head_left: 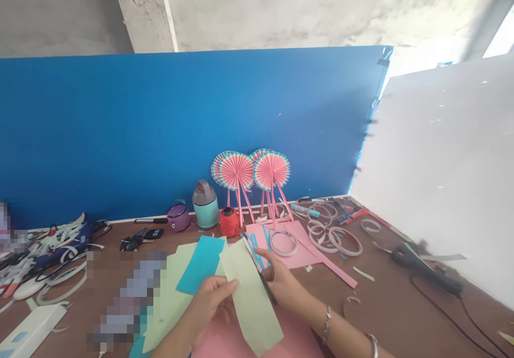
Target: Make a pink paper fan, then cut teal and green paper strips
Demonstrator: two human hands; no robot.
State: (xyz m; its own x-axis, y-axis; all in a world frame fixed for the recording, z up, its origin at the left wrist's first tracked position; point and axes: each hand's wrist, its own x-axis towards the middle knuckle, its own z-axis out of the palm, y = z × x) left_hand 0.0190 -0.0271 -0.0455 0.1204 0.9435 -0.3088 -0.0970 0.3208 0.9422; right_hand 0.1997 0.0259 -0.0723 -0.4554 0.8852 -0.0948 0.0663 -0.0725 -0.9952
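Observation:
My left hand (209, 307) pinches a strip of pale green paper (251, 299) near its upper left edge. My right hand (281, 283), with a metal bracelet on the wrist, grips a pair of dark scissors (268, 289) against the strip's right edge. The fingers hide most of the scissors. Beneath my hands lie more pale green paper (171, 299), a teal sheet (202, 264) and a pink sheet (257, 342).
Pink paper fans on sticks (252, 176) lean against a blue board. Several white paper rings and tape rolls (321, 237) lie on a brown table. A black hot glue gun (428, 272) trails a cord at right. A white power strip (30, 331) sits at bottom left.

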